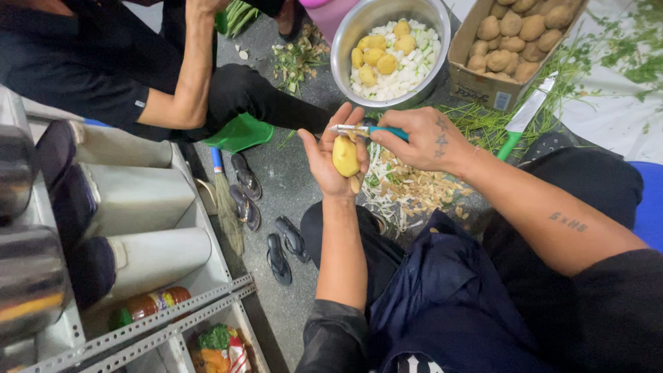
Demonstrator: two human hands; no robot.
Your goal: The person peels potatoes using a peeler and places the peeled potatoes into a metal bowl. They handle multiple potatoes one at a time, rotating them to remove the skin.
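**Mia:** What does the potato (pixel 345 156) in your left hand (pixel 330 155) look like?

**Tom:** It is yellow and smooth. Most of its skin is off.

**Mia:** Which way does it point?

**Tom:** It stands almost straight up in your palm. Its long side runs from your fingers down to your wrist.

**Mia:** How do you hold it?

**Tom:** Your left grip is wrapped around it from behind, fingers spread wide at the top. Your right hand (pixel 421 138) is shut tight on a peeler (pixel 362 129) with a blue-green handle. The blade sits just on top of the potato.

**Mia:** Where is all this?

**Tom:** Up in the air, above a pile of peels (pixel 414 193) on the floor. A metal bowl (pixel 345 41) of peeled potatoes sits just beyond your hands.
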